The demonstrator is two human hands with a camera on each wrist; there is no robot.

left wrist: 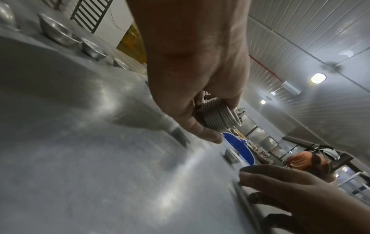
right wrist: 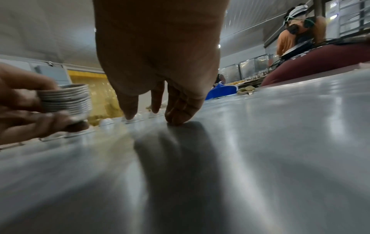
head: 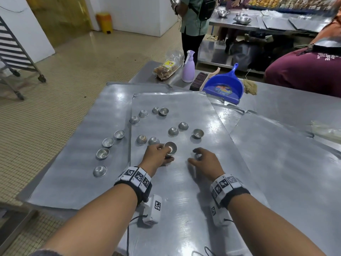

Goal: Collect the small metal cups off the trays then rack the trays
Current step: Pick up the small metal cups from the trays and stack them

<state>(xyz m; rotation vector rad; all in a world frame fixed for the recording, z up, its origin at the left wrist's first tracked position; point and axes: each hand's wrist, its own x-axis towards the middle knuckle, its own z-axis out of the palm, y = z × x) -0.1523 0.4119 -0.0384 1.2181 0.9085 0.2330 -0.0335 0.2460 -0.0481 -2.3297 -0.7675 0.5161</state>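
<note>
My left hand grips a stack of nested small metal cups, held upright just above the top tray; the ribbed stack also shows in the right wrist view. To its right, my right hand holds nothing, and its loosely curled fingertips touch the tray. Several loose cups lie scattered on this tray, some upside down. Several more cups stand in a line on the left tray beneath. Another tray lies at the right.
At the table's far end lie a blue dustpan, a brush, a lilac spray bottle and a snack bag. A wheeled tray rack stands far left. A person in maroon leans at the right; another stands behind.
</note>
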